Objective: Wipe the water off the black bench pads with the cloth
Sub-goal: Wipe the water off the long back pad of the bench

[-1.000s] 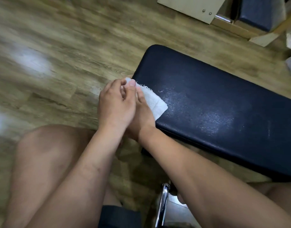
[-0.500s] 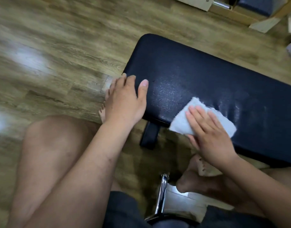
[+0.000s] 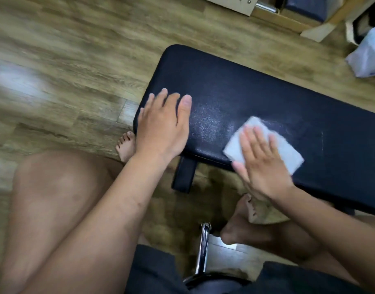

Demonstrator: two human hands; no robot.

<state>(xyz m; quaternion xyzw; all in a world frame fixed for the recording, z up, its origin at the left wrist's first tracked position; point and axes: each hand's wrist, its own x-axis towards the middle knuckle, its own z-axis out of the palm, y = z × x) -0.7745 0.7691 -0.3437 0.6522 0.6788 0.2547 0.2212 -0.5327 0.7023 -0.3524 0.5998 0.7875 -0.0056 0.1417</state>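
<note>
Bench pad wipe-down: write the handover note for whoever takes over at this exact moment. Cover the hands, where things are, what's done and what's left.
Left hand: open, resting flat on the near-left end of the black bench pad.
Right hand: open, straight fingers pressing the white cloth flat on the pad near its front edge.
Done: wiping is under way; the pad's far side looks matte.
Left: a patch of water droplets shows between the two hands. The second dark pad at top right is too cropped to judge.
</note>
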